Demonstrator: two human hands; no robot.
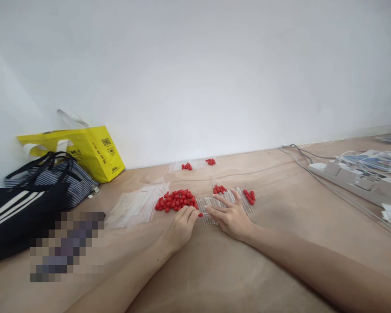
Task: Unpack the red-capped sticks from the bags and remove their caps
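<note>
My left hand [180,228] is closed with its fingertips pinched on a red rubber bulb [200,214], whose tip pokes out toward the right. My right hand [232,217] lies palm down over a row of clear glass dropper tubes [206,201]. Its thumb and forefinger meet around one tube lined up with that bulb; the other fingers are stretched forward. Just beyond my left hand is a heap of red rubber bulbs [176,200]. A few more bulbs [219,189] rest on tubes beyond my right hand, and several others [249,196] lie to its right.
Clear plastic bags [140,204] lie left of the heap. By the wall is another bag [198,165] with red bulbs. A yellow bag [97,152] and a black bag [26,208] stand at left. A white power strip [348,178] with cables sits at right.
</note>
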